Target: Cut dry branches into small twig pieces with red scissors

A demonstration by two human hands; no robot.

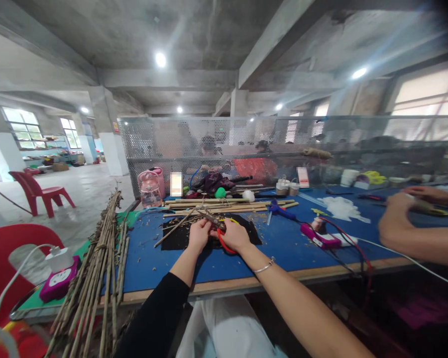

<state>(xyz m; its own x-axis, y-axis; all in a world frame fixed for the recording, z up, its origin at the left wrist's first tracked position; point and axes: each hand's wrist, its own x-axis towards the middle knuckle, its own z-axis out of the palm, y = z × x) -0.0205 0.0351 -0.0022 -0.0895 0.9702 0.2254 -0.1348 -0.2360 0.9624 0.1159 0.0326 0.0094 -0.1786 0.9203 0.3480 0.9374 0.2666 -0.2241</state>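
Observation:
My right hand (236, 235) is closed around pruning shears with red and yellow handles (226, 244). Their grey metal blades (212, 219) point up and left. Beside the blades, my left hand (199, 235) is closed in a pinch; what its fingers hold is too small and hidden to make out. Both hands are close together over a black mat (171, 241) strewn with small cut brown bits. A thin stick (171, 230) lies slantwise on the mat, left of my left hand. Several longer pale sticks (265, 209) lie behind the hands.
A bundle of long dry stalks (93, 268) leans over the table's left side. On the blue tabletop (145, 271) are a blue glue gun (282, 211), a purple power strip (321, 237), and white plastic (343, 208). A co-worker's hands (403, 214) are at the right. Perforated metal screens (153, 144) stand behind.

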